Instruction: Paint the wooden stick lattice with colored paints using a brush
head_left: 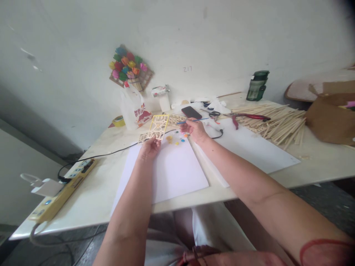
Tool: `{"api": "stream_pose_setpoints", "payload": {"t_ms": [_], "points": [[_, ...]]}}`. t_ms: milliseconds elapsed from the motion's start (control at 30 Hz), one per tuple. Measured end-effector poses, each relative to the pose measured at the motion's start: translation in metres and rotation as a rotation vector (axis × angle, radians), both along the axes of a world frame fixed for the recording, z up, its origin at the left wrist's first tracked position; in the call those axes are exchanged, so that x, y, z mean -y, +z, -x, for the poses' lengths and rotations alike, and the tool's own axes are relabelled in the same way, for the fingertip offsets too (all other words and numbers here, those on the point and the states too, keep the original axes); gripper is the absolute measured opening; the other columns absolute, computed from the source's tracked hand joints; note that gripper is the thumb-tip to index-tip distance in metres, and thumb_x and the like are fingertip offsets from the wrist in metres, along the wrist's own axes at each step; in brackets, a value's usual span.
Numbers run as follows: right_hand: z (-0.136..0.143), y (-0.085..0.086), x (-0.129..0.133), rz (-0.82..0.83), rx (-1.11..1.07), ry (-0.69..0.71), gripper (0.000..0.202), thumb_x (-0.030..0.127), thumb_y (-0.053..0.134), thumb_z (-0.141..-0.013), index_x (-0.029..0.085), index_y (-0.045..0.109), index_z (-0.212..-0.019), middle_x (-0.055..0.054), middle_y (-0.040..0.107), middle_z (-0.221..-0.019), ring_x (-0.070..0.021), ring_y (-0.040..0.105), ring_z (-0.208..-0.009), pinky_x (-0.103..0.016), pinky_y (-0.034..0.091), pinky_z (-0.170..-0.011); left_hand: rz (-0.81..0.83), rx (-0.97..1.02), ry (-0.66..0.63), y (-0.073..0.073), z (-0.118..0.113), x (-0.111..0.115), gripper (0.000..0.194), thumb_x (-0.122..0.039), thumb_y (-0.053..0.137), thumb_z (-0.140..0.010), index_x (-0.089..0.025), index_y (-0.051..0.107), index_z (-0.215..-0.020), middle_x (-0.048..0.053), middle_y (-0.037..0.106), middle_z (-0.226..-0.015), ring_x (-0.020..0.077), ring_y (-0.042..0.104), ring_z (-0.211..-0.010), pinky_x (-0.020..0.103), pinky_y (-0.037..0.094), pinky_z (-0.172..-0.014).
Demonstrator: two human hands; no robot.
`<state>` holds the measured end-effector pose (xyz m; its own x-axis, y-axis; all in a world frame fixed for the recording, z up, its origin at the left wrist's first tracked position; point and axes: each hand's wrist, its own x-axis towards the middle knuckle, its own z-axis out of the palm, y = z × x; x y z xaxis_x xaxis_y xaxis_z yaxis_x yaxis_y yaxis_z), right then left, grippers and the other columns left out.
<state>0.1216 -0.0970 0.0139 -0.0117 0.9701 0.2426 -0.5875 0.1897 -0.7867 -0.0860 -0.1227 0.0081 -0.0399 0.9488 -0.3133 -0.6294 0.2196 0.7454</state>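
My left hand (pixel 150 148) is closed on the lower edge of a small wooden lattice panel (pixel 158 127), holding it tilted up. Yellow colours its top and right edges, while the rest is pale bare wood. In my right hand (pixel 194 130) a thin blue paintbrush (pixel 181 122) is pinched between the fingers, its tip pointing left towards the panel, a little apart from it. Below both hands, several dabs of paint (pixel 177 143) in yellow, blue and orange lie on a white sheet (pixel 177 173). More lattice pieces (pixel 174 121) rest behind the panel.
Thin wooden sticks (pixel 277 122) are heaped at the right, with red-handled pliers (pixel 252 116) on them. A phone (pixel 191 112), scissors (pixel 214 113) and a green bottle (pixel 257 85) stand or lie farther back. A power strip (pixel 66 188) sits left, its black cable (pixel 119 149) crossing the table.
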Motion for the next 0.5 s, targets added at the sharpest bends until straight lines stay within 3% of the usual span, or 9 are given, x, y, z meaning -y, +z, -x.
{"api": "stream_pose_setpoints", "payload": {"t_ms": [300, 500], "points": [[0.004, -0.003, 0.001, -0.133, 0.098, -0.129, 0.024, 0.04, 0.073, -0.068, 0.017, 0.066, -0.074, -0.001, 0.07, -0.063, -0.0146, 0.064, -0.053, -0.03, 0.056, -0.057, 0.003, 0.003, 0.022, -0.001, 0.001, -0.003, 0.023, -0.01, 0.044, -0.092, -0.014, 0.05, -0.07, 0.001, 0.056, -0.053, 0.0049, 0.049, -0.041, 0.012, 0.044, -0.039], [0.011, -0.007, 0.005, -0.23, 0.287, -0.203, 0.04, 0.056, 0.072, -0.066, 0.019, 0.069, -0.077, -0.005, 0.073, -0.072, -0.0173, 0.066, -0.06, -0.036, 0.058, -0.065, -0.002, 0.0, 0.068, -0.001, -0.001, -0.006, 0.021, -0.011, 0.046, -0.092, -0.013, 0.053, -0.072, 0.0, 0.057, -0.053, 0.0051, 0.052, -0.042, 0.011, 0.046, -0.041]]}}
